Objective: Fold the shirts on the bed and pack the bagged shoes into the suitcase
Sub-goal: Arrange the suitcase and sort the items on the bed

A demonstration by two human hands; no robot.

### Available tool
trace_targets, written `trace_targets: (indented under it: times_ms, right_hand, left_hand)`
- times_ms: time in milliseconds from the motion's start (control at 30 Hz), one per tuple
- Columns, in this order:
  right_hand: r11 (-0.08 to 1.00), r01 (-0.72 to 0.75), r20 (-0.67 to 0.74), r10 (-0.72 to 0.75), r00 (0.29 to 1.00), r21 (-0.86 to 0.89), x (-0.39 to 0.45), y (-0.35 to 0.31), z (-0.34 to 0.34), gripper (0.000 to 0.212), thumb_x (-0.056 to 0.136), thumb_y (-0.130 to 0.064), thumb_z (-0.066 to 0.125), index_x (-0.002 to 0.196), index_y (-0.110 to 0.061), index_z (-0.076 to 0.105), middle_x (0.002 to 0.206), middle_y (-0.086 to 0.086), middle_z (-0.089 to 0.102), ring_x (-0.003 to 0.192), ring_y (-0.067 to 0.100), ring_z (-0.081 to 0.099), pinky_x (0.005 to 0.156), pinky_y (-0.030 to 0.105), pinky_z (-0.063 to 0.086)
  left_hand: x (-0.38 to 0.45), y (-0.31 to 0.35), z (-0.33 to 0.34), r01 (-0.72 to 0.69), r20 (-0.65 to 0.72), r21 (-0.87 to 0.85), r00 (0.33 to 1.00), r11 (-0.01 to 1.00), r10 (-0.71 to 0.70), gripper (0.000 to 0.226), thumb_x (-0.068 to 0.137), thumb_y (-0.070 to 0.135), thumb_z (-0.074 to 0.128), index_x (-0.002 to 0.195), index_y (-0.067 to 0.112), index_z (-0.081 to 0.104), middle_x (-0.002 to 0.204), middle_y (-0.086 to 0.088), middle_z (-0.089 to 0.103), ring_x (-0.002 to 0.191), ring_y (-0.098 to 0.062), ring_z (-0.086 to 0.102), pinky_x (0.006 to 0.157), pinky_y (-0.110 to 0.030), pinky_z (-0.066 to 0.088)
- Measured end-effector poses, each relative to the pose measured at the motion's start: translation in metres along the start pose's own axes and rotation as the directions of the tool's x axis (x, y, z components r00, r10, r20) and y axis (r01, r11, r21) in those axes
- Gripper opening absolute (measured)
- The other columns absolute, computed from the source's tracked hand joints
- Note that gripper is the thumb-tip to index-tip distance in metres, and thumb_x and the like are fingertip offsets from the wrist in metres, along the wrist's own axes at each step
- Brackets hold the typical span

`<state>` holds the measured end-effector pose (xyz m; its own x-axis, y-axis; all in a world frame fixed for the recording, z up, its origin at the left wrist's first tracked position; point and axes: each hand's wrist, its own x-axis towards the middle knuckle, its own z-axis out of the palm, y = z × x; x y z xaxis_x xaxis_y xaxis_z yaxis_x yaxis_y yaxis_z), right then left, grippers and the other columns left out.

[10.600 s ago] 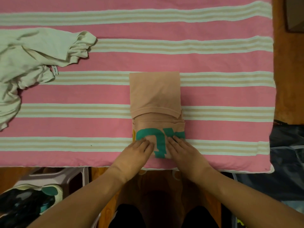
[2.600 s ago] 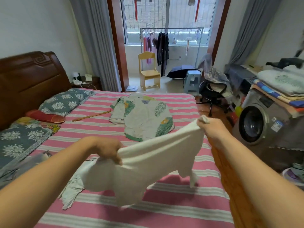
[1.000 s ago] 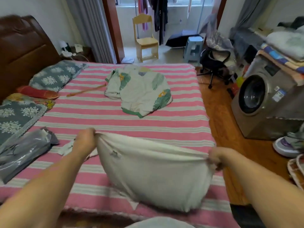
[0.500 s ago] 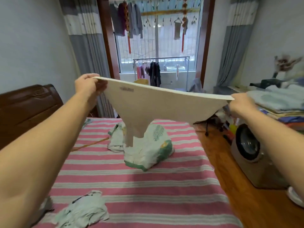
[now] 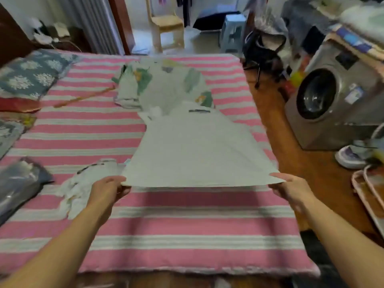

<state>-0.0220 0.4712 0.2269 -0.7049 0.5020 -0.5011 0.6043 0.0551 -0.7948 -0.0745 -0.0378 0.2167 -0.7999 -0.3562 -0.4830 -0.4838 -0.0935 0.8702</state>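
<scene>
A white shirt (image 5: 197, 150) is stretched out flat just above the pink striped bed (image 5: 187, 225), its far end with the neck label reaching toward the leaf-print cloth. My left hand (image 5: 108, 190) grips its near left corner and my right hand (image 5: 291, 188) grips its near right corner. The near hem hangs a little above the bedspread and casts a shadow. A crumpled white garment (image 5: 83, 183) lies on the bed beside my left hand. A grey plastic bag (image 5: 18, 183) lies at the bed's left edge; what it holds cannot be told.
A leaf-print cloth (image 5: 162, 86) lies mid-bed, with a thin wooden stick (image 5: 83, 97) to its left and blue pillows (image 5: 33, 71) at the headboard. A washing machine (image 5: 332, 96) stands right of the bed. A shoe (image 5: 351, 156) and pink basins (image 5: 369, 194) sit on the wooden floor.
The white shirt was held up at head height half a second ago. Both hands have swung it down and forward, so it now spreads out low over the bed.
</scene>
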Motion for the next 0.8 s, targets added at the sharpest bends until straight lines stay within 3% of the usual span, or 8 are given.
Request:
trace_targets:
  times_ms: [167,267,333,433,500,567,700,800]
  right_hand:
    - [0.951,-0.235,-0.048,0.230,0.972,-0.203,0.036,0.197,0.054,0.050,0.082,0.021,0.050,0.091,-0.020,0.077,0.104,0.013,0.072,0.087,0.030,0.069,0.077,0.035,0.057]
    - [0.913,-0.316,-0.028,0.320,0.947,-0.258,0.049,0.276,0.078,0.048,0.080,0.017,0.052,0.100,-0.019,0.076,0.096,0.013,0.073,0.083,0.029,0.066,0.077,0.038,0.053]
    - [0.916,-0.339,-0.034,0.340,0.940,-0.215,0.057,0.306,0.090,0.030,0.085,0.003,0.064,0.100,-0.021,0.075,0.096,0.006,0.072,0.088,0.027,0.066,0.083,0.037,0.052]
    - [0.934,-0.340,-0.135,0.325,0.936,-0.110,0.069,0.323,0.096,0.008,0.092,-0.014,0.070,0.098,-0.019,0.072,0.101,0.003,0.070,0.088,0.021,0.065,0.084,0.034,0.052]
    - [0.945,-0.319,-0.216,0.298,0.930,-0.072,0.068,0.320,0.094,0.012,0.095,-0.008,0.066,0.099,-0.017,0.073,0.098,0.002,0.069,0.077,0.014,0.064,0.073,0.026,0.050]
    - [0.945,-0.286,-0.261,0.240,0.935,-0.157,0.061,0.317,0.088,0.019,0.096,-0.005,0.062,0.099,-0.019,0.074,0.096,-0.002,0.067,0.078,0.010,0.060,0.075,0.024,0.047]
    - [0.860,-0.296,-0.232,0.215,0.949,-0.415,0.037,0.317,0.086,0.024,0.093,-0.001,0.061,0.098,-0.019,0.077,0.097,0.003,0.070,0.080,0.022,0.062,0.084,0.037,0.054]
    - [0.774,-0.353,-0.224,0.274,0.935,-0.525,0.031,0.322,0.092,0.025,0.090,0.003,0.059,0.094,-0.018,0.073,0.107,0.008,0.072,0.094,0.028,0.066,0.093,0.043,0.055]
  left_hand:
    - [0.033,-0.194,-0.008,0.232,-0.126,0.169,0.969,0.958,-0.213,0.016,0.092,-0.004,0.057,0.101,0.000,0.069,0.096,-0.017,0.062,0.077,-0.024,0.063,0.058,-0.021,0.060]
    - [0.047,-0.284,-0.014,0.292,-0.117,0.311,0.956,0.904,-0.269,0.013,0.094,0.012,0.062,0.099,0.016,0.073,0.107,-0.008,0.071,0.093,-0.023,0.070,0.087,-0.036,0.061]
    - [0.054,-0.323,-0.014,0.300,-0.139,0.409,0.954,0.862,-0.266,0.011,0.094,0.018,0.064,0.095,0.022,0.074,0.113,-0.004,0.071,0.105,-0.026,0.067,0.101,-0.044,0.052]
    - [0.070,-0.339,-0.002,0.311,-0.241,0.486,0.946,0.817,-0.217,0.022,0.095,0.002,0.059,0.096,0.020,0.071,0.109,-0.006,0.069,0.099,-0.026,0.063,0.088,-0.037,0.051]
    - [0.073,-0.334,0.001,0.325,-0.309,0.468,0.931,0.821,-0.192,0.029,0.087,-0.006,0.062,0.088,0.021,0.071,0.102,-0.012,0.072,0.088,-0.028,0.066,0.079,-0.036,0.053]
    - [0.068,-0.328,-0.004,0.303,-0.323,0.509,0.935,0.806,-0.148,0.032,0.084,-0.009,0.062,0.086,0.021,0.072,0.096,-0.013,0.072,0.083,-0.030,0.066,0.076,-0.037,0.055]
    - [0.042,-0.312,-0.014,0.170,-0.150,0.811,0.985,0.560,-0.082,0.024,0.087,-0.009,0.058,0.095,0.009,0.071,0.095,-0.006,0.065,0.090,-0.029,0.060,0.087,-0.040,0.051]
    - [0.037,-0.315,-0.025,0.113,-0.056,0.914,0.986,0.388,-0.156,0.014,0.087,-0.003,0.065,0.087,0.010,0.068,0.087,-0.004,0.061,0.085,-0.024,0.054,0.081,-0.036,0.045]
